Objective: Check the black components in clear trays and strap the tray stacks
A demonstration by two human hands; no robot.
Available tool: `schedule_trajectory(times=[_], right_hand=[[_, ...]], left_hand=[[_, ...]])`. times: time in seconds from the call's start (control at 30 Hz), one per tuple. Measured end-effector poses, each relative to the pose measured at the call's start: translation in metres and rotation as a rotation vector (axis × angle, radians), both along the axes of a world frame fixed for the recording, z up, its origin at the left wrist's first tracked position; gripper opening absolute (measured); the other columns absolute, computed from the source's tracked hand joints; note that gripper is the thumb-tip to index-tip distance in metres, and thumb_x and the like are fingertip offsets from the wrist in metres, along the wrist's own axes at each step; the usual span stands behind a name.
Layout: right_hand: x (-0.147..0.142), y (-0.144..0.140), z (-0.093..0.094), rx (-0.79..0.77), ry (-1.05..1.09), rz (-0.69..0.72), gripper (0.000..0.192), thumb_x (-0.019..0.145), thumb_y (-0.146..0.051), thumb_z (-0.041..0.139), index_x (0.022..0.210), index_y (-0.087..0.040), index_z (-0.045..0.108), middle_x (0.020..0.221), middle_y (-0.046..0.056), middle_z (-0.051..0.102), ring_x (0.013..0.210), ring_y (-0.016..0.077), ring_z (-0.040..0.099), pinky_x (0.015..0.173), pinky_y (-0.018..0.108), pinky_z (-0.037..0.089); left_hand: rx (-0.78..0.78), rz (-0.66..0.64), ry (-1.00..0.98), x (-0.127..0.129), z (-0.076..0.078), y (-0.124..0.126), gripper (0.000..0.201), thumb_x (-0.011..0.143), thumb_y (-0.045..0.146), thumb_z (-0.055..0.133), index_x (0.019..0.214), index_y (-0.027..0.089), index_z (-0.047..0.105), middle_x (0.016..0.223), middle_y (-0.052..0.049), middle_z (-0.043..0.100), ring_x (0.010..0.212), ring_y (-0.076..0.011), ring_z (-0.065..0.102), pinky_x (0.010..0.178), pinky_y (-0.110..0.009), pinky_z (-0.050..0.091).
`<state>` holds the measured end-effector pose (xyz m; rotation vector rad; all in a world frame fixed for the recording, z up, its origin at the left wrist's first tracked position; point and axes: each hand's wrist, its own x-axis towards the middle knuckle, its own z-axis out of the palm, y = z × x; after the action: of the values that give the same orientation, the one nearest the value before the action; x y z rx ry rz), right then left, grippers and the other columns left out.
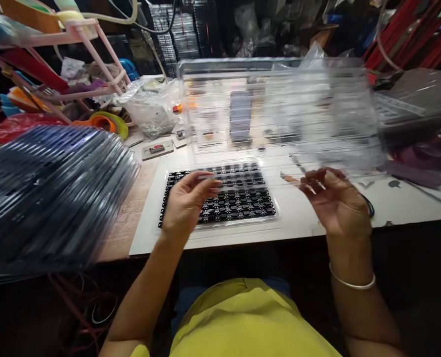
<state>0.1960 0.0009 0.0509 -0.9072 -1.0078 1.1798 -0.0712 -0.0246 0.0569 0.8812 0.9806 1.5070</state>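
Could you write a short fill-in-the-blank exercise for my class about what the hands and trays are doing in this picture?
1. Both hands, left hand and right hand, lift a clear plastic ____ by its near edge.
2. The black tray lies flat on the white ____.
3. The right wrist wears a thin ____.
4. The tall stack of dark trays sits on the person's ____ side.

Missing words: tray; sheet; bangle; left

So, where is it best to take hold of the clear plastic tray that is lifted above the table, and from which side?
Probably by its near bottom edge, from below, one hand near each end, as the left hand and right hand do. The clear plastic tray is wide, thin and tilted up, so one middle grip might let it bend over the black parts tray.
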Motion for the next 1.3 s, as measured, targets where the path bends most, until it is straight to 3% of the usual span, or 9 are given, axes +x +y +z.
schedule_trajectory(times=[0.13, 0.37, 0.57, 0.8, 0.93, 1.0, 1.07, 1.2, 1.3], right_hand=[[0.02, 0.003, 0.014, -0.006, -0.033, -0.01, 0.01, 0.082, -0.028, 0.055, 0.085, -0.026, 0.064, 0.085, 0.0, 0.068, 0.086, 0.0193, 0.065, 0.091, 0.045, 0.049], [0.01, 0.007, 0.01, -0.193, -0.083, 0.39, 0.031, 0.08, -0.033, 0.056, 0.11, -0.024, 0.061, 0.1, 0.006, 0.071, 0.091, 0.0237, 0.067, 0.086, 0.046, 0.051], [-0.002, 0.002, -0.003, -0.377, -0.085, 0.589, 0.033, 0.083, -0.038, 0.056, 0.111, -0.021, 0.061, 0.103, 0.011, 0.07, 0.08, 0.0213, 0.068, 0.077, 0.04, 0.054], [-0.005, 0.005, -0.027, -0.487, -0.203, 0.422, 0.042, 0.064, -0.038, 0.077, 0.099, -0.016, 0.067, 0.08, 0.007, 0.067, 0.062, 0.015, 0.059, 0.054, 0.029, 0.052], [0.0, 0.004, -0.035, -0.405, -0.405, 0.374, 0.07, 0.062, -0.042, 0.078, 0.122, -0.014, 0.056, 0.064, 0.002, 0.06, 0.054, 0.0155, 0.055, 0.046, 0.029, 0.047], [0.004, -0.001, -0.038, -0.361, -0.538, 0.391, 0.082, 0.066, -0.047, 0.075, 0.135, -0.014, 0.044, 0.063, 0.001, 0.06, 0.053, 0.0161, 0.054, 0.045, 0.03, 0.047], [0.007, -0.005, -0.041, -0.309, -0.702, 0.414, 0.083, 0.072, -0.053, 0.066, 0.139, -0.013, 0.038, 0.063, 0.001, 0.06, 0.052, 0.0162, 0.053, 0.047, 0.031, 0.047], [0.008, -0.001, -0.046, -0.049, -1.157, 0.301, 0.072, 0.081, -0.064, 0.045, 0.129, -0.011, 0.052, 0.053, 0.0, 0.055, 0.051, 0.0193, 0.054, 0.053, 0.036, 0.045], [0.001, 0.015, -0.043, 0.139, -1.38, 0.106, 0.072, 0.086, -0.065, 0.03, 0.122, -0.01, 0.059, 0.07, 0.009, 0.065, 0.065, 0.0254, 0.062, 0.061, 0.04, 0.048]], left_hand=[[0.003, 0.114, 0.049, -0.039, 0.007, -0.003, 0.03, 0.066, 0.023, 0.077, 0.093, 0.014, 0.067, 0.074, -0.005, 0.072, 0.066, -0.0116, 0.066, 0.064, -0.019, 0.053], [-0.085, 0.211, 0.079, -0.088, -0.001, -0.026, 0.026, 0.081, 0.026, 0.062, 0.103, 0.013, 0.067, 0.079, -0.008, 0.072, 0.073, -0.0145, 0.066, 0.066, -0.023, 0.054], [-0.237, 0.249, 0.121, -0.119, -0.021, -0.048, 0.029, 0.075, 0.028, 0.068, 0.1, 0.012, 0.069, 0.076, -0.008, 0.069, 0.07, -0.0128, 0.061, 0.06, -0.02, 0.048], [-0.239, 0.406, 0.616, -0.123, -0.056, -0.056, 0.044, 0.069, 0.047, 0.067, 0.094, 0.011, 0.071, 0.067, -0.003, 0.061, 0.063, -0.0132, 0.052, 0.057, -0.025, 0.04], [-0.24, 0.441, 0.744, -0.118, -0.065, -0.062, 0.037, 0.07, 0.043, 0.065, 0.092, 0.014, 0.072, 0.084, -0.006, 0.062, 0.081, -0.0182, 0.056, 0.074, -0.031, 0.043], [-0.243, 0.445, 0.785, -0.116, -0.067, -0.068, 0.037, 0.07, 0.039, 0.063, 0.097, 0.014, 0.071, 0.087, -0.005, 0.059, 0.081, -0.0175, 0.054, 0.076, -0.031, 0.043], [-0.256, 0.436, 0.825, -0.117, -0.069, -0.073, 0.043, 0.072, 0.037, 0.06, 0.108, 0.014, 0.067, 0.087, -0.004, 0.057, 0.076, -0.0157, 0.053, 0.074, -0.031, 0.045], [-0.277, 0.387, 1.031, -0.123, -0.069, -0.072, 0.049, 0.082, 0.042, 0.049, 0.122, 0.014, 0.057, 0.101, -0.008, 0.057, 0.082, -0.0172, 0.055, 0.073, -0.032, 0.049], [-0.217, 0.342, 1.305, -0.121, -0.061, -0.052, 0.048, 0.088, 0.043, 0.041, 0.123, 0.014, 0.056, 0.121, -0.014, 0.053, 0.111, -0.0247, 0.052, 0.092, -0.04, 0.044]])
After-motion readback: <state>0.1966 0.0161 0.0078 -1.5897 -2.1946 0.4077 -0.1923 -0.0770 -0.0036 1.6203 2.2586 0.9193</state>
